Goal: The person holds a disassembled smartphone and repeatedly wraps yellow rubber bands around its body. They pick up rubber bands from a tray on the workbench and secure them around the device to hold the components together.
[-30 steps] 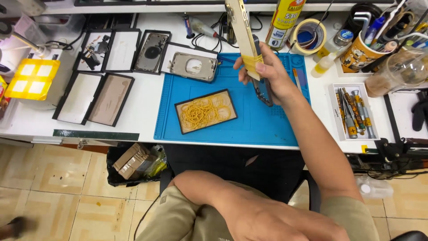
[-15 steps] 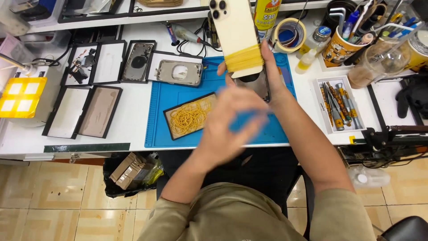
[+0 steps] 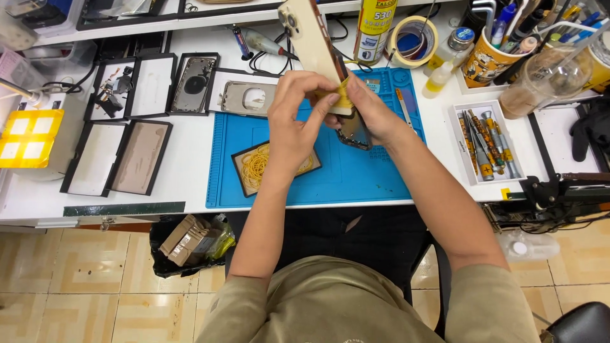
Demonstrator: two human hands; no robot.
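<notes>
A cream-gold phone (image 3: pixel 311 35) stands tilted upward over the blue work mat (image 3: pixel 375 171), with yellow rubber bands (image 3: pixel 343 98) wrapped around its lower end. My right hand (image 3: pixel 372 114) grips that lower end from the right. My left hand (image 3: pixel 295 117) pinches the yellow bands at the phone's lower edge from the left. A dark phone part (image 3: pixel 356 130) lies on the mat under my hands. A small black tray of yellow rubber bands (image 3: pixel 254 166) sits on the mat just below my left wrist.
Several black trays with phone frames and panels (image 3: pixel 140 155) lie left of the mat. A yellow-lit box (image 3: pixel 28 136) stands far left. A tool tray with screwdrivers (image 3: pixel 483 146), cups of pens (image 3: pixel 489 54), tape roll (image 3: pixel 410 38) and spray can (image 3: pixel 375 25) sit right and behind.
My left hand has come up from my lap to the phone and now pinches the yellow bands. The phone has tilted further, with its lower end between both hands.
</notes>
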